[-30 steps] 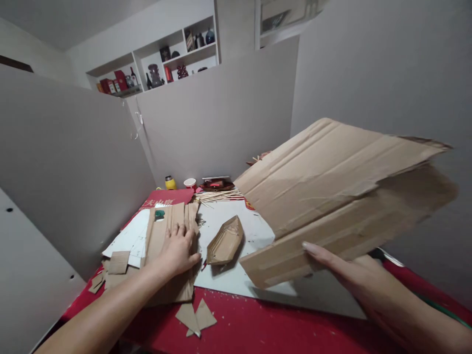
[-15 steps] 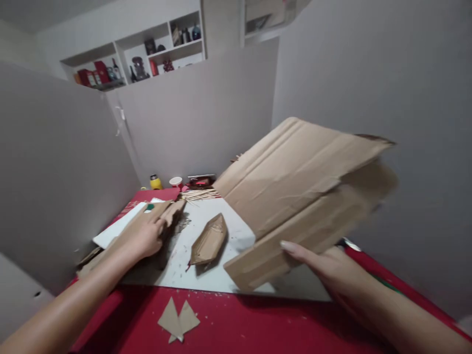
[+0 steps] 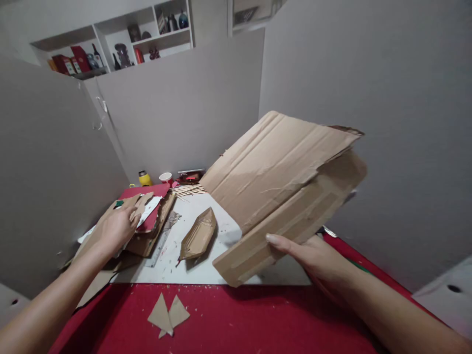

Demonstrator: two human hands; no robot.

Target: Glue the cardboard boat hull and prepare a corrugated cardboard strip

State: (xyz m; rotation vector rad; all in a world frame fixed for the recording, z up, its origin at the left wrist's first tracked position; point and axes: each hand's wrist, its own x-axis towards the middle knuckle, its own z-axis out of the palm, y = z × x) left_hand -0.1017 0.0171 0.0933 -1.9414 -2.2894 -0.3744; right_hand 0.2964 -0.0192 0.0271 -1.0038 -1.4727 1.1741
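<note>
My right hand grips a large folded cardboard sheet by its lower flap, thumb on top, raised above the right part of the white board. At the left, my left hand is closed on a torn cardboard piece over a stack of cardboard scraps, red and white sheets among them. Between the hands, a small boat-shaped cardboard tray rests on the board. Two pointed cardboard pieces lie overlapping on the red table cover in front.
Thin wooden sticks lie at the board's back edge. Behind them stand a yellow bottle, a red and white cup and a dark box. Grey partitions enclose the table.
My left hand has shifted left with the cardboard piece, uncovering more of the stack with a red sheet. The view has turned slightly, and the large sheet in my right hand appears further left.
</note>
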